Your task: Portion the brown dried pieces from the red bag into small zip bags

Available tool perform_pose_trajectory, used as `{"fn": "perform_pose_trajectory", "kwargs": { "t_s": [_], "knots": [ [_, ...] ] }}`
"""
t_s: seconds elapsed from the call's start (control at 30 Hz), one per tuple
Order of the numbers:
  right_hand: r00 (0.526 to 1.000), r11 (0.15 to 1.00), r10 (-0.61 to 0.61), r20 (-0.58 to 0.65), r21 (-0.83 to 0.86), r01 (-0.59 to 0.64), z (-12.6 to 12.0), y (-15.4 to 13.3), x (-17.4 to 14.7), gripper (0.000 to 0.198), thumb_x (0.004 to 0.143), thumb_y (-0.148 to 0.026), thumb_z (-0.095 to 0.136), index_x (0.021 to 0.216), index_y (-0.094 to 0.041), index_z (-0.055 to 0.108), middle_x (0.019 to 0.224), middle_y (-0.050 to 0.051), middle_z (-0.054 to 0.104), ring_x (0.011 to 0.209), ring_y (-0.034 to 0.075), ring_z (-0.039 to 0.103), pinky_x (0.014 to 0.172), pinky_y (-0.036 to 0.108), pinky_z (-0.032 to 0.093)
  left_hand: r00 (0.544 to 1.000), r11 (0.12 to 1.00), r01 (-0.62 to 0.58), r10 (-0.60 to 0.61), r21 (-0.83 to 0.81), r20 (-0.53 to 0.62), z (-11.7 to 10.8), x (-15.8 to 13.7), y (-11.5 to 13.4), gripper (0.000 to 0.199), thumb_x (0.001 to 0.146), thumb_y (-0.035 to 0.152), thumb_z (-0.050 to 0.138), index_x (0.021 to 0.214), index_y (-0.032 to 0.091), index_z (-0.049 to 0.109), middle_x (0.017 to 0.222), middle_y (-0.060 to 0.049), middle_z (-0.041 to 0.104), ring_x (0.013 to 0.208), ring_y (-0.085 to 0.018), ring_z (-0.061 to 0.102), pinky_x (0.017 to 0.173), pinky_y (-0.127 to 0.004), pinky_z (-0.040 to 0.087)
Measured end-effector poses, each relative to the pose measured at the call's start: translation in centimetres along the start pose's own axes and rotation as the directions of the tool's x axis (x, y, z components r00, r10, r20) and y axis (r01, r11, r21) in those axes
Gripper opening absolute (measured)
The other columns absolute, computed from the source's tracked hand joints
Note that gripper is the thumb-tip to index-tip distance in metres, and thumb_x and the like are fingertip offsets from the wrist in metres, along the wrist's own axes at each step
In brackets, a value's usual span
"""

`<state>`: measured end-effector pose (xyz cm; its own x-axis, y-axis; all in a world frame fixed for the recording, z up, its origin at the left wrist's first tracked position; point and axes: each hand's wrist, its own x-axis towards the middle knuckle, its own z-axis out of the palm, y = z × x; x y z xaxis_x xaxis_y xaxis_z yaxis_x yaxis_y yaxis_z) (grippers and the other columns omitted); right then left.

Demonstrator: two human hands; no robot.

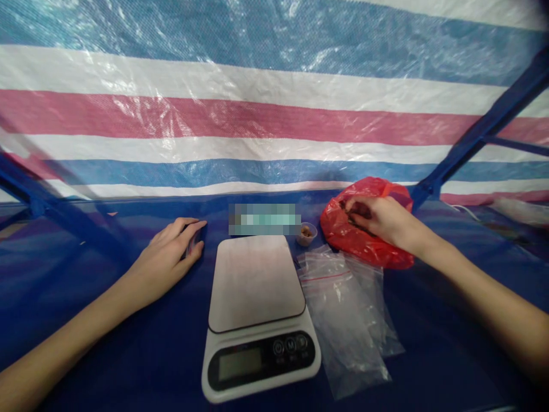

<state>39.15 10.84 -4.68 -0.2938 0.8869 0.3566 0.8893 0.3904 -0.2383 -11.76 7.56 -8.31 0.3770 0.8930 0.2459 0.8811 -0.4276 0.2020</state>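
My left hand (174, 249) rests on the blue tabletop left of the scale, thumb and forefinger apart. A small shiny patch shows between them, too unclear to name. My right hand (377, 220) reaches into the open mouth of a red plastic bag (386, 254), with fingers pinched together among dark brown bits. What the fingertips hold is hidden. Between my hands stands a white digital kitchen scale (257, 286) with a bare plate and a blank-looking display. A small clear cup (306, 236) with brown pieces sits between the scale and the red bag.
Several clear zip bags (343, 309) with red seal lines overlap right of the scale. A blurred-out item (265, 219) lies behind it. Blue metal frame bars (463, 140) rise at both sides, and a striped plastic sheet (240, 117) hangs at the back.
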Motion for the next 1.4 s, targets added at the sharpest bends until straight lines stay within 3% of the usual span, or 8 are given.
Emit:
{"fn": "perform_pose_trajectory", "kwargs": {
  "t_s": [0.13,0.47,0.67,0.77,0.93,1.03,1.27,1.4],
  "knots": [
    [0.999,0.999,0.036,0.025,-0.028,-0.035,-0.9,-1.5,0.0,0.008,0.086,-0.030,0.064,0.088,-0.024,0.069,0.081,0.004,0.077,0.067,0.022,0.071,0.064,0.031,0.048,1.000,1.000,0.011,-0.011,0.008,0.001,0.0,0.0,-0.1,0.060,0.105,0.057,0.034,0.149,0.021,0.053,0.143,-0.013,0.057,0.131,-0.033,0.059,0.115,-0.053,0.047],
    [0.991,0.993,0.109,-0.083,-0.040,-0.112,-4.0,-3.1,0.2,0.007,0.080,-0.026,0.068,0.081,-0.019,0.069,0.071,0.006,0.074,0.060,0.021,0.068,0.063,0.033,0.049,1.000,1.000,0.000,0.000,0.023,0.000,0.1,0.0,-0.1,0.059,0.106,0.057,0.033,0.150,0.021,0.052,0.145,-0.013,0.056,0.133,-0.033,0.059,0.115,-0.053,0.047],
    [0.989,0.994,-0.057,0.134,0.099,0.044,-1.6,-1.2,-0.4,0.040,0.096,-0.036,0.061,0.131,-0.019,0.070,0.119,0.012,0.081,0.099,0.028,0.079,0.089,0.039,0.061,1.000,1.000,-0.005,0.005,0.006,-0.021,0.0,-0.1,0.1,0.056,0.106,0.056,0.036,0.148,0.023,0.054,0.144,-0.012,0.058,0.131,-0.031,0.060,0.115,-0.052,0.047],
    [0.991,0.997,-0.058,0.120,0.061,0.051,-0.3,-0.2,-0.6,0.032,0.096,-0.034,0.061,0.125,-0.023,0.071,0.116,0.009,0.081,0.098,0.029,0.079,0.092,0.043,0.062,0.999,1.000,-0.007,0.007,0.002,-0.046,0.2,-0.1,0.1,0.054,0.106,0.055,0.037,0.147,0.025,0.055,0.143,-0.011,0.059,0.128,-0.031,0.061,0.114,-0.050,0.048],
    [0.997,0.995,-0.048,0.058,0.088,0.043,0.5,-0.3,-0.2,0.011,0.093,-0.025,0.061,0.099,-0.025,0.071,0.092,0.004,0.081,0.075,0.023,0.076,0.073,0.035,0.061,0.999,1.000,-0.002,0.003,0.010,-0.036,0.3,-0.1,0.0,0.056,0.105,0.056,0.038,0.147,0.023,0.056,0.143,-0.011,0.060,0.129,-0.032,0.062,0.114,-0.050,0.048],
    [0.997,0.993,-0.077,0.032,0.093,0.074,0.3,-1.1,-0.1,0.013,0.094,-0.023,0.058,0.092,-0.024,0.071,0.087,0.005,0.080,0.073,0.022,0.075,0.070,0.032,0.060,0.999,1.000,-0.005,0.005,0.003,-0.035,0.4,-0.2,-0.2,0.057,0.106,0.056,0.037,0.148,0.023,0.055,0.144,-0.012,0.059,0.131,-0.032,0.061,0.115,-0.050,0.048],
    [0.999,0.993,-0.019,0.026,-0.118,0.022,0.4,-1.5,-0.8,0.036,0.092,-0.024,0.060,0.125,-0.022,0.074,0.110,0.011,0.084,0.091,0.031,0.082,0.079,0.038,0.064,0.998,1.000,-0.011,0.011,0.001,-0.057,0.6,-0.3,-0.3,0.057,0.105,0.058,0.037,0.148,0.025,0.057,0.145,-0.011,0.061,0.131,-0.033,0.062,0.115,-0.052,0.048],
    [0.999,0.997,0.027,0.038,-0.075,-0.024,0.7,-0.8,-0.9,0.031,0.095,-0.029,0.061,0.121,-0.025,0.077,0.109,0.008,0.085,0.093,0.031,0.083,0.081,0.038,0.066,0.998,1.000,-0.012,0.012,-0.003,-0.054,0.4,-0.3,-0.1,0.059,0.104,0.058,0.037,0.148,0.024,0.057,0.143,-0.012,0.062,0.129,-0.035,0.063,0.112,-0.055,0.051]
  ]
}}
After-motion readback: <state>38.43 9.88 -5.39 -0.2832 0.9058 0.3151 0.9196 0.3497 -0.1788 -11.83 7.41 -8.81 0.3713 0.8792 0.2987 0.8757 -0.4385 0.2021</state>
